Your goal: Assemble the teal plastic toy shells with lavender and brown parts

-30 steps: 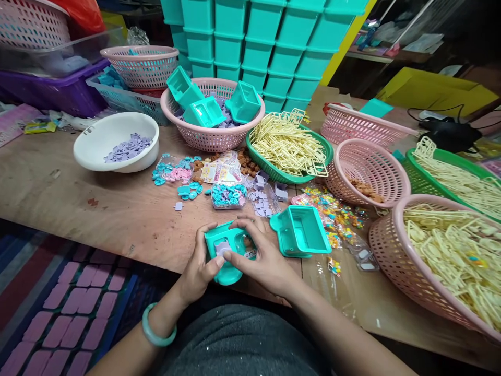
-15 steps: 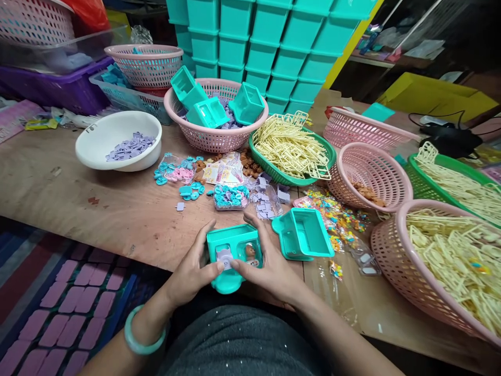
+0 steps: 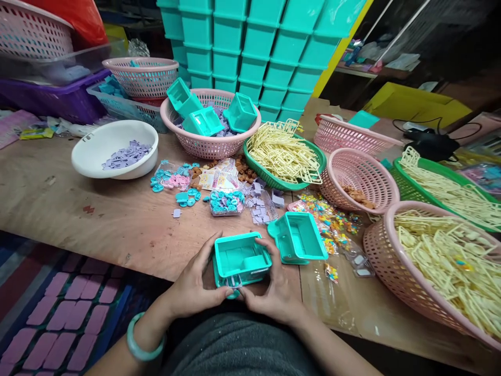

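Between my two hands is a turquoise plastic toy box [image 3: 240,256], its hollow inside facing up at the table's front edge. My left hand [image 3: 195,282] grips its left side, the thumb pressing at the near lower edge by a small lilac part [image 3: 234,282]. On the other side my right hand [image 3: 274,287] is wrapped round the box, its thumb close to the left one. A second turquoise box [image 3: 299,237] stands on the table just right of my right hand. Beyond the held box lies a clear tray of turquoise and lilac swirl pieces [image 3: 227,202].
Lilac pieces fill part of a white bowl [image 3: 84,156] at left. A pink basket [image 3: 209,146] holds more turquoise boxes. Cream frames heap in a green basket [image 3: 289,183] and a large pink basket [image 3: 379,245]. Stacked turquoise boxes [image 3: 250,47] rise behind. Small colourful packets [image 3: 332,216] lie at right.
The box in my hands has turned from its side with the lilac part and brown figure facing up to its hollow side up. Both hands stay on it, and the view has shifted slightly.
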Demonstrator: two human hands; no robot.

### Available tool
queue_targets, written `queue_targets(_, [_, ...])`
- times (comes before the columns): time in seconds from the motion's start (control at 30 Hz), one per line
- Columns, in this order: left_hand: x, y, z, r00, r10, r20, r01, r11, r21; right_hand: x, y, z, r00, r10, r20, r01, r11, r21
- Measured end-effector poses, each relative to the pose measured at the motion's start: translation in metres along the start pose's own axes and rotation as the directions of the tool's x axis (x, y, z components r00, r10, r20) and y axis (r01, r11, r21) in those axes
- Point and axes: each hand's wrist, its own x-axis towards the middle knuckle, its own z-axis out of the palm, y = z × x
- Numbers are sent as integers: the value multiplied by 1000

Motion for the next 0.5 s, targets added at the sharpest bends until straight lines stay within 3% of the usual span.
queue_targets(0.13, [4,5,8,1000,7,2,-7,996,-89,4,-14,0,990,141,-3,-141,989,55])
queue_targets(0.3, [6,16,3,997,-74,0,68,925,-375,27,-31,-16,942,246,229,-296,931,214])
queue_targets(0.4, [6,19,-7,982,-157,-109,99,907,-408,51,-32,-25,950,179,258,-255,918,302])
queue_targets(0.5, [8,20,-12,955,-217,-200,114,896,-429,82,-26,-30,995,66,77,-79,980,185])
